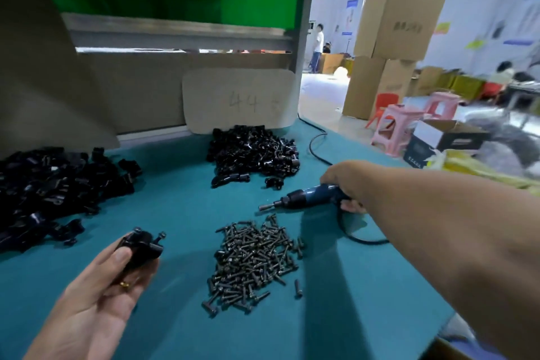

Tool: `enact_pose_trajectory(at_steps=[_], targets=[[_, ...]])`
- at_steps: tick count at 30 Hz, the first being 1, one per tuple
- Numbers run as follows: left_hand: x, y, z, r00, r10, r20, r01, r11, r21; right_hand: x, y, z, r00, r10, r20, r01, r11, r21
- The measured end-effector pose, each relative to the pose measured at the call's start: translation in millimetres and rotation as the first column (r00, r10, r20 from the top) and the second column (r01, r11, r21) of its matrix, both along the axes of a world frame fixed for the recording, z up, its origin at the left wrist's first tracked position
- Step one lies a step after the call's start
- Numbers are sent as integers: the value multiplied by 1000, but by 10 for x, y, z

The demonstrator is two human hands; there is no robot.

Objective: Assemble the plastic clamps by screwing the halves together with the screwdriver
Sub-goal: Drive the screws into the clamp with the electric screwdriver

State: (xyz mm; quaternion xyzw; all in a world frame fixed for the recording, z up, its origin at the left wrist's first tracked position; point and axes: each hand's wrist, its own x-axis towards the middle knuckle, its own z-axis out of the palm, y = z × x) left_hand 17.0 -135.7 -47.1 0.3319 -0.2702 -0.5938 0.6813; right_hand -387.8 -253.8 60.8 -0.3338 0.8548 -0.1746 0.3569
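My left hand (96, 295) holds a black plastic clamp (140, 248) between thumb and fingers, low at the left, with two screws standing in its top. My right hand (344, 181) grips the blue electric screwdriver (306, 196), which lies low over the teal mat with its bit pointing left. A pile of dark screws (251, 263) lies on the mat between the two hands. Black clamp parts form one heap (254, 152) at the back centre and another heap (49, 187) at the far left.
The teal mat (187, 207) covers the bench. A cardboard sign (239, 99) leans against the back rail. The screwdriver's black cable (318, 143) loops across the right side of the mat. Beyond the bench's right edge stand cardboard boxes (391, 47) and pink stools (394, 128).
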Motion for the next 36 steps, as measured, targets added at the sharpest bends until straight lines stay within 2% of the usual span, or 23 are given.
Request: enact_pose_trajectory(at_steps=[3, 6, 9, 11, 14, 16, 18, 20, 23, 25, 27, 31, 36], targets=[[-36, 56, 78, 999, -29, -13, 30, 999, 27, 56, -53, -51, 994, -105, 43, 106, 994, -35], [16, 56, 67, 999, -7, -40, 8, 1000, 26, 16, -138, -114, 930, -280, 236, 312, 944, -110], [47, 77, 96, 997, -14, -71, 16, 999, 38, 100, -197, -32, 839, -336, 428, 439, 883, -166], [26, 93, 83, 997, -44, -69, 48, 998, 49, 93, -173, -85, 728, -366, 580, 552, 815, -178], [0, 112, 79, 998, -51, -48, 54, 997, 61, 74, -220, -241, 587, -222, 779, 639, 718, -276], [7, 120, 95, 998, -51, -35, 54, 996, 68, 120, -199, -312, 478, -132, 868, 741, 592, -317], [15, 131, 114, 998, -52, -24, 54, 995, 82, 219, -159, -338, 349, 41, 936, 799, 509, -320], [9, 142, 127, 998, -45, -42, 49, 994, 99, 355, -106, -322, 207, 245, 947, 826, 475, -304], [-15, 164, 168, 998, -28, -57, 34, 992, 120, 487, -59, -227, 67, 373, 925, 896, 386, -220], [-21, 178, 192, 998, -13, -69, 21, 992, 123, 558, -48, -154, -68, 411, 909, 917, 384, -105], [-28, 184, 212, 997, -13, -80, 23, 992, 123, 691, 0, -123, -149, 434, 888, 896, 439, -64], [-20, 187, 230, 997, -30, -72, 38, 993, 112, 1059, 76, -195, -134, 437, 890, 838, 530, -134], [-48, 206, 235, 997, -48, -64, 53, 996, 75, 1247, 147, -342, -249, 504, 827, 800, 588, -118]])
